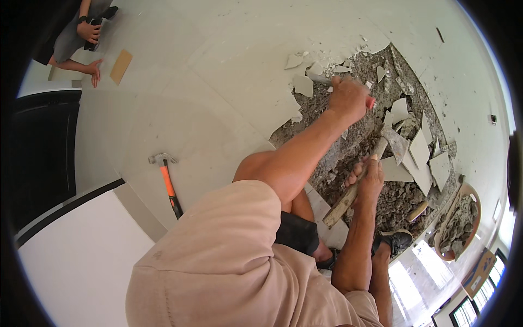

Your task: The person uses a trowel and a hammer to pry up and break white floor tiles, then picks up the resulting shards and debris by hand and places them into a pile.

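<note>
My left hand [348,100] is stretched forward over the broken floor, closed around a chisel [320,79]. The grey metal end of this tool lies toward broken tile bits, and its red end [371,102] shows on the other side of my fist. Nearer to me, my right hand [371,177] grips a hatchet [341,208] by its wooden handle. The broad metal head [395,144] points away to the right, beside loose tile pieces [418,150]. Both hands are above exposed grey rubble [329,163].
A claw hammer [169,185] with an orange and black handle lies on the tiles at left. A rubble-filled basin [475,210] and a wooden-handled tool [418,211] are at right. At upper left another person's hand [93,72] rests near a tan board [121,66].
</note>
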Demonstrator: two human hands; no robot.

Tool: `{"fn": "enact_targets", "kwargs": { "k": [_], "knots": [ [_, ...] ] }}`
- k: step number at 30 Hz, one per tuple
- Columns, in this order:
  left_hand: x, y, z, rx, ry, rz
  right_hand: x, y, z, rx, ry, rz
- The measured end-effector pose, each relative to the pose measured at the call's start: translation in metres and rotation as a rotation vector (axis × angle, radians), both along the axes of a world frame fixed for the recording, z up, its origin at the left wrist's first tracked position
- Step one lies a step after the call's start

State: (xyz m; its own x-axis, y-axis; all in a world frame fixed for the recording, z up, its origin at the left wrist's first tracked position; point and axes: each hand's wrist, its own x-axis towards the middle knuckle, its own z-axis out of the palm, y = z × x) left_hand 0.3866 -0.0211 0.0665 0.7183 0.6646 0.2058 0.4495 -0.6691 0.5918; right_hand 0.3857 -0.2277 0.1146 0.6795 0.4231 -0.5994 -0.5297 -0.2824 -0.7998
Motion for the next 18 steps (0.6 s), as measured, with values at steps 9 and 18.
{"fn": "enact_targets", "kwargs": {
  "k": [9, 18],
  "knots": [
    [-0.002, -0.012, 0.021, -0.304, 0.180, -0.239, 0.000, 0.003, -0.007, 0.012, 0.004, -0.008],
    [-0.014, 0.019, 0.012, -0.129, 0.115, -0.158, -0.016, 0.007, -0.016, 0.011, 0.029, -0.043]
  ]
}}
